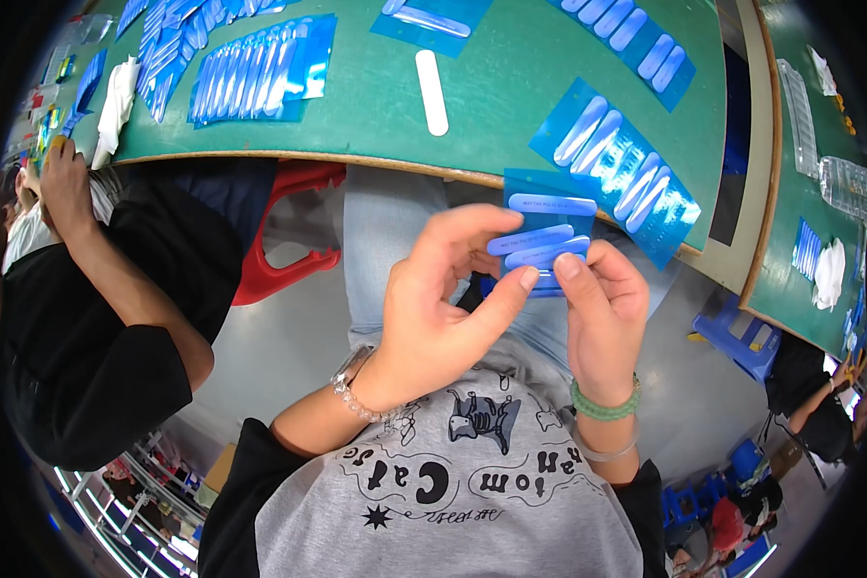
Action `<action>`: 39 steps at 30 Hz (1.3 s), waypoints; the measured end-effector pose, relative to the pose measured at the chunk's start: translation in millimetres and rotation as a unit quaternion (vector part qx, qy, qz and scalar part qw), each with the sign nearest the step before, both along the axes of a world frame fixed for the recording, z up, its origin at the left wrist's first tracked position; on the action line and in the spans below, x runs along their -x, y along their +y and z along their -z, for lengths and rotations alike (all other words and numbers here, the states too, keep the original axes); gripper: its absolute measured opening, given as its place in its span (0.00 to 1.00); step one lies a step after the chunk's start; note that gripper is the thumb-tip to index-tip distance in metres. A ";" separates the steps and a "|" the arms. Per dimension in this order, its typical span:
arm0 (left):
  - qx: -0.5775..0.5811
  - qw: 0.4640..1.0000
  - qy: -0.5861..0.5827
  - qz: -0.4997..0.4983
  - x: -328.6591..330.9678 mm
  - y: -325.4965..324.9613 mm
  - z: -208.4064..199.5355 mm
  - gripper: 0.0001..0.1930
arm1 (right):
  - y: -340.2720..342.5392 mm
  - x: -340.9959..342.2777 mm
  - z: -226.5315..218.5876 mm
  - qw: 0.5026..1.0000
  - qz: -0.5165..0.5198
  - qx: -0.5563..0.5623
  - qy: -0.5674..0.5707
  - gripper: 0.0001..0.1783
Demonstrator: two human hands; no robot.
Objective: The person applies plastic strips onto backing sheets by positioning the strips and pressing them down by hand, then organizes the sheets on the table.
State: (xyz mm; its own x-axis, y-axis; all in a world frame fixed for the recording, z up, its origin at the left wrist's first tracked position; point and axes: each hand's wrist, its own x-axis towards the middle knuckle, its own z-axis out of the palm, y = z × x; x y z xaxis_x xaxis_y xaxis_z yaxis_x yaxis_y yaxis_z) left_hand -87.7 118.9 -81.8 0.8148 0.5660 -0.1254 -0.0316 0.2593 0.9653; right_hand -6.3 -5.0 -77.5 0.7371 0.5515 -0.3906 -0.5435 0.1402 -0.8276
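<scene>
Just off the table's front edge I hold a small blue film sheet (525, 183) with several rounded oblong strips (539, 241) on it. The strips carry a fine printed line and look pale blue through the film. My left hand (443, 308) grips the sheet's left side, its thumb tip at the lowest strips and its index finger near the top strip. My right hand (602, 313) pinches the lower right, thumb on the front, other fingers behind. What lies beneath the thumbs is hidden. Close by on the table edge rests a larger blue film sheet (626, 154) with paired strips.
On the green table (385, 106) lie a single white oblong strip (432, 91), a row of blue strips (260, 72), a heap of blue film pieces (169, 39) and a white cloth (116, 106). A co-worker's arm (116, 250) works at left, by a red stool (279, 270).
</scene>
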 end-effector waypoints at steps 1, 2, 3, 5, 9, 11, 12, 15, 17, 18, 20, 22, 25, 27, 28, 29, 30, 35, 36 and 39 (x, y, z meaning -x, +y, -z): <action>-0.073 0.997 0.011 0.018 2.0 3.2 1.7 0.20 | -0.3 -0.3 -0.6 1.000 0.000 0.000 0.000 0.03; -0.146 0.988 0.022 0.036 3.2 5.5 2.8 0.16 | -0.7 -0.5 -1.2 1.000 -0.005 0.002 0.003 0.03; -0.146 0.988 0.021 0.037 3.5 6.5 3.0 0.16 | -1.2 -0.6 -1.5 1.000 -0.010 0.003 0.006 0.03; -0.158 0.986 0.042 0.033 4.1 8.3 2.4 0.14 | -1.8 0.0 -1.6 1.000 -0.020 0.009 -0.011 0.04; -0.179 0.983 0.030 0.019 2.3 7.5 0.8 0.15 | -2.4 -1.7 -4.5 0.998 -0.037 0.025 -0.044 0.04; -0.178 0.983 0.034 0.006 0.6 5.6 -2.6 0.15 | -3.6 -2.8 -5.8 0.997 -0.042 0.032 -0.050 0.04; -0.179 0.983 0.034 0.006 0.3 6.1 -3.6 0.15 | -3.8 -3.1 -6.6 0.996 -0.047 0.039 -0.058 0.04; -0.182 0.983 0.033 0.019 0.3 10.0 -6.5 0.15 | -2.3 -2.0 -10.9 0.999 -0.027 0.030 -0.028 0.04; -0.196 0.980 0.020 0.016 1.2 16.3 -8.7 0.14 | -2.2 -0.7 -11.2 0.998 -0.015 0.033 -0.051 0.04; -0.197 0.980 0.018 0.016 0.6 19.9 -11.6 0.14 | -1.9 -0.2 -11.9 0.997 -0.003 0.036 -0.073 0.04; -0.297 0.955 0.022 0.003 -2.9 27.7 -16.5 0.12 | 0.7 0.3 -14.2 0.996 0.007 0.045 -0.076 0.04; -0.343 0.939 0.019 -0.031 -8.9 34.1 -19.7 0.11 | 1.5 -0.6 -16.1 0.995 0.017 0.051 -0.081 0.04; -0.474 0.877 0.047 -0.062 -21.5 48.2 -25.0 0.11 | 0.4 -1.7 -17.9 0.995 0.034 0.063 -0.067 0.05; -0.621 0.781 0.012 -0.067 -30.7 56.9 -18.5 0.12 | 0.5 -1.6 -18.9 0.995 0.047 0.064 -0.057 0.05; -0.643 0.762 -0.005 -0.076 -34.7 58.5 -16.8 0.12 | -0.5 -1.6 -18.7 0.995 0.049 0.062 -0.059 0.05; -0.644 0.761 -0.007 -0.076 -36.6 58.1 -18.5 0.12 | -1.8 -1.7 -17.8 0.995 0.049 0.059 -0.061 0.05; -0.666 0.741 0.009 -0.081 -38.3 57.4 -21.1 0.11 | -2.3 -2.1 -17.0 0.995 0.049 0.057 -0.064 0.05; -0.659 0.744 0.056 -0.088 -45.2 53.1 -20.2 0.08 | -1.7 -4.0 -20.0 0.994 0.054 0.056 -0.071 0.05; -0.650 0.750 0.077 -0.090 -47.1 52.9 -20.3 0.07 | -0.8 -4.3 -21.5 0.995 0.056 0.052 -0.069 0.05; -0.636 0.758 0.123 -0.075 -50.9 52.3 -28.0 0.05 | 0.1 -4.9 -21.9 0.996 0.057 0.042 -0.062 0.05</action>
